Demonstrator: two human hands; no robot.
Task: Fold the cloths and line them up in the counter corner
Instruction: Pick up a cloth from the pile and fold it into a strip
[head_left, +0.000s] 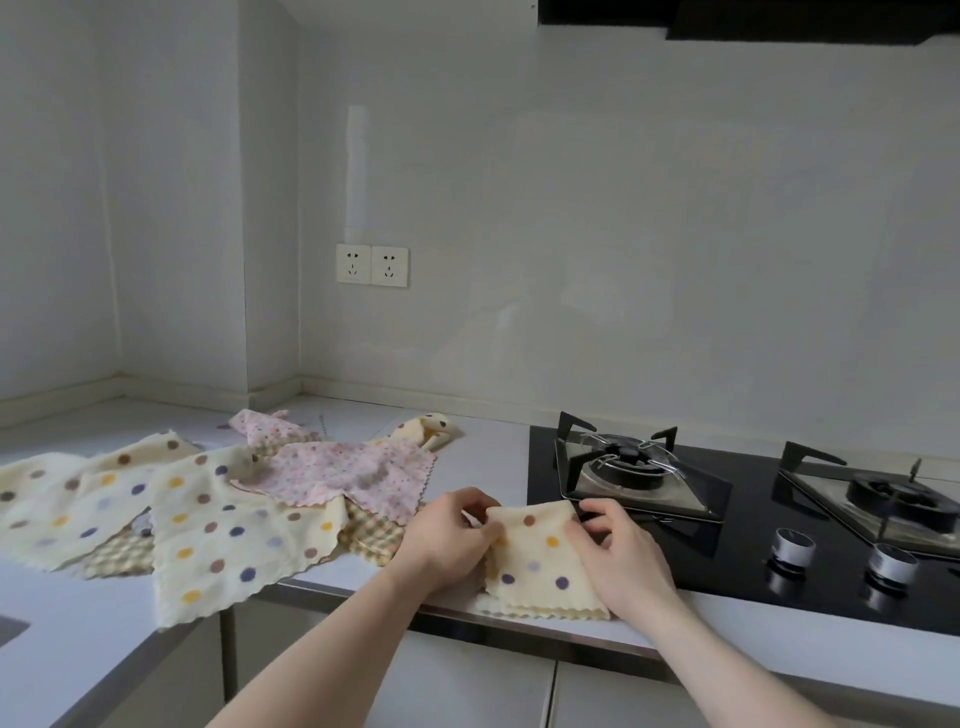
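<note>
A small folded cream cloth with coloured dots lies at the counter's front edge, just left of the hob. My left hand pinches its upper left edge and my right hand grips its right edge. To the left, a pile of unfolded cloths is spread on the white counter: two large cream dotted cloths, a pink speckled cloth, a checked cloth partly under them, and a crumpled cream cloth behind.
A black gas hob with two burners and two knobs fills the counter to the right. The counter corner lies at the back left by a wall column. Two wall sockets sit above. A sink edge shows at far left.
</note>
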